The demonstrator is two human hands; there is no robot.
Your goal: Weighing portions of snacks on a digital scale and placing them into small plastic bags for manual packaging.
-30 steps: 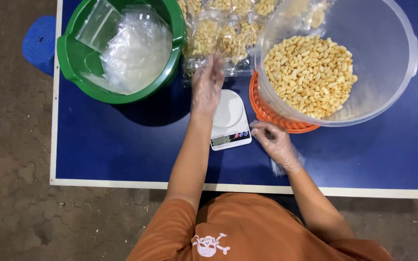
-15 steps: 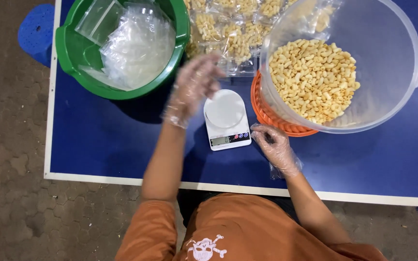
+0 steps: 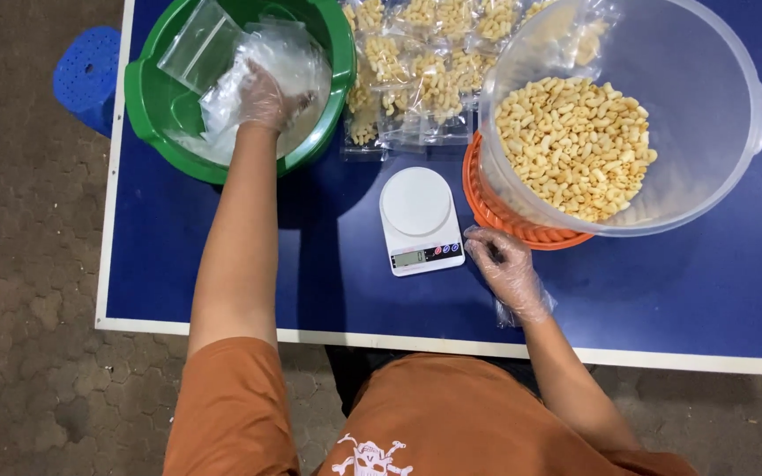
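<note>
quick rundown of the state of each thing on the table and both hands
left hand: gloved, in the green tub, on the empty bags
right hand: gloved, resting beside the scale
green tub: holds empty bags
clear bowl: tilted, partly filled with macaroni
scale: platform bare, display lit
filled bags: packed, lying flat

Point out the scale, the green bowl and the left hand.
scale (image 3: 415,201), head view, on the middle of its round white plate.
green bowl (image 3: 147,99), head view, on its left rim.
left hand (image 3: 264,97), head view, on the back of the gloved hand inside the bowl.
</note>
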